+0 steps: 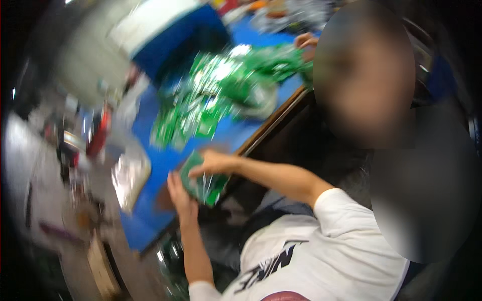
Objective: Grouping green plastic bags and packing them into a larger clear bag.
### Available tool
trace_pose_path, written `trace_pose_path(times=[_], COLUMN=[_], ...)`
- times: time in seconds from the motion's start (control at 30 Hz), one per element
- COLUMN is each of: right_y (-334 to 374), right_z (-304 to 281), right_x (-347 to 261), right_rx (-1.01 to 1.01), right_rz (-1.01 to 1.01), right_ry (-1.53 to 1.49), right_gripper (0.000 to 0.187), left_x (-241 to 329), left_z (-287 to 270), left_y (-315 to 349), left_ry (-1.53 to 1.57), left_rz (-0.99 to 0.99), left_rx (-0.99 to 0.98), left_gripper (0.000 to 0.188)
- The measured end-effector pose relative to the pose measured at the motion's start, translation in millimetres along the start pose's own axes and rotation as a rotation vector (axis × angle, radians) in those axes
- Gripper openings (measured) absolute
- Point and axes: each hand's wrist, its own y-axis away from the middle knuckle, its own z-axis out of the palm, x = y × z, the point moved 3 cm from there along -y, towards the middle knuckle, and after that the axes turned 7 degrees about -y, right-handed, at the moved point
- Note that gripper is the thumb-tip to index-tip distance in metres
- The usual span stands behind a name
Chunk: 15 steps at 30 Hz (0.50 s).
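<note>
Above the near edge of the blue table, a glossy green plastic packet [205,184] is held between my two hands. My left hand [183,199] supports its left side, with the fingers reaching up along the edge. My right hand [215,163] grips it from the upper right, thumb lying over its face. Motion blur hides the fingertips and what the packet contains. Just beyond my hands, a spread-out heap of similar shiny green packets [221,93] lies on the blue tabletop [145,220].
A person sits close on my right, with a hand [305,41] at the heap's far end. A blue bin [183,42] with a white part stands behind the heap. A clear plastic bag [129,178] rests at the table's left edge. Blurred clutter covers the floor at left.
</note>
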Motion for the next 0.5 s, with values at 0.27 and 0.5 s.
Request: trace_pose_path(times=[0.27, 0.5], right_y=[-20.5, -40.9], right_z=[11.3, 27.4], right_x=[24.6, 40.5], right_rx=[0.043, -0.006], right_rz=[0.230, 0.172], right_ry=[-0.332, -0.040], right_gripper=[0.047, 0.066], left_x=[-18.1, -29.0], left_z=[1.2, -19.3], left_y=[-14.8, -26.8], left_ry=[-0.424, -0.477], left_rz=[0.346, 0.272], left_rx=[0.394, 0.360], left_gripper=[0.050, 0.060])
